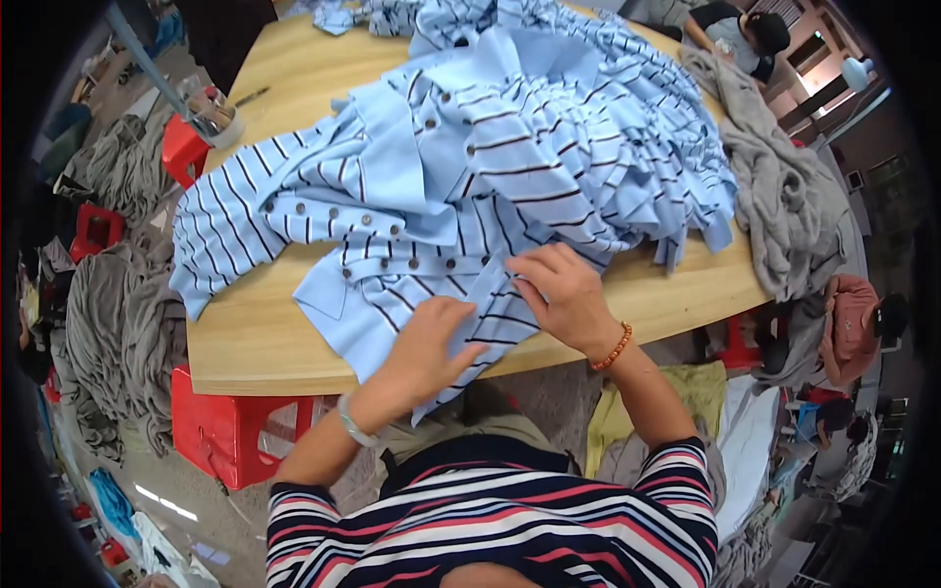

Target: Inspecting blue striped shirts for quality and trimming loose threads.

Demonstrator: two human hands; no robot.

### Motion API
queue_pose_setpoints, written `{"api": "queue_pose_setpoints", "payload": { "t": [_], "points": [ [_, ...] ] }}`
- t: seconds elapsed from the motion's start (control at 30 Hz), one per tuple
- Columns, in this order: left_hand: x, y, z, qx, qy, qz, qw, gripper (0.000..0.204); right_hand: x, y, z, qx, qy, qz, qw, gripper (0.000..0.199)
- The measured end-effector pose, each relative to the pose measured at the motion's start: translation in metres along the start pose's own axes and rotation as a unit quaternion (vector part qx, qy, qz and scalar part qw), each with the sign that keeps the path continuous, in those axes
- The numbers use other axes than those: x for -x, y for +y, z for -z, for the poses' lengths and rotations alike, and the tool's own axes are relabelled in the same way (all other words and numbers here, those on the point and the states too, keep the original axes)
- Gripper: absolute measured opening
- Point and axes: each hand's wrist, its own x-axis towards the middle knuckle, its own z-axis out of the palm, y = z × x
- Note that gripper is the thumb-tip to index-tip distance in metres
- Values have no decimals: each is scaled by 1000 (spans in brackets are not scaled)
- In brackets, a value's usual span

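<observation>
A heap of light blue knit shirts with dark stripes (549, 147) covers much of the wooden table. One striped shirt (392, 304) lies at the near side of the heap, its row of dark buttons showing and its lower edge hanging over the table's front edge. My left hand (426, 348) rests on this shirt near the table edge, thumb and fingers apart. Farther right, my right hand (564, 294) has its fingers curled and pinched at the shirt's buttoned strip. The fabric between those fingertips is mostly hidden.
Bare wood of the table (265, 348) shows at the left front. A clear cup of tools (218, 122) stands at the left edge near a pen (253, 96). Grey garments (784, 196) drape over the right edge. A red stool (230, 431) is below left. Other people sit at the right.
</observation>
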Motion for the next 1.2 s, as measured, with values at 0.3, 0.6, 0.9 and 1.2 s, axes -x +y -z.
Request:
{"api": "queue_pose_setpoints", "payload": {
  "t": [0.3,0.6,0.9,1.2],
  "points": [
    [-117,-53,89,-164,151,-60,973,61,-159,98,67,-128,132,-217,959,74],
    [-177,-164,130,-157,228,102,956,26,-225,199,5,-59,-24,-306,950,121],
    [-225,-224,218,-292,538,133,780,53,-285,223,-4,-9,-51,-181,982,123],
    [-177,-108,62,320,184,271,889,109,-278,218,-22,-28,-187,-184,965,83]
  ]
}}
